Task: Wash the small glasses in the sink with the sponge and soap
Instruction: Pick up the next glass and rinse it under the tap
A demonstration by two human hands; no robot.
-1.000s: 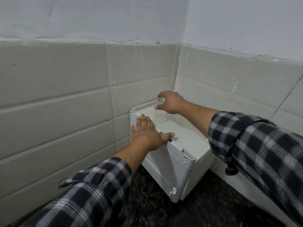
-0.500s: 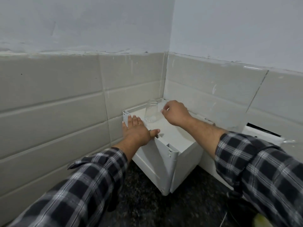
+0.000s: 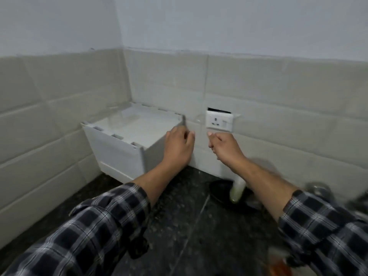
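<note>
Over to the dark speckled surface (image 3: pixel 179 226): carries a white box (image 3: pixel 119 154) tucked in the corner, a black dish (image 3: pixel 219 193) rightward, blurred pale-green bottle (image 3: pixel 237 189) at it.

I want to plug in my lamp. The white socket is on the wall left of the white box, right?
Not quite. The head view shows the white socket on the wall to the right of the white box, not the left.
</note>
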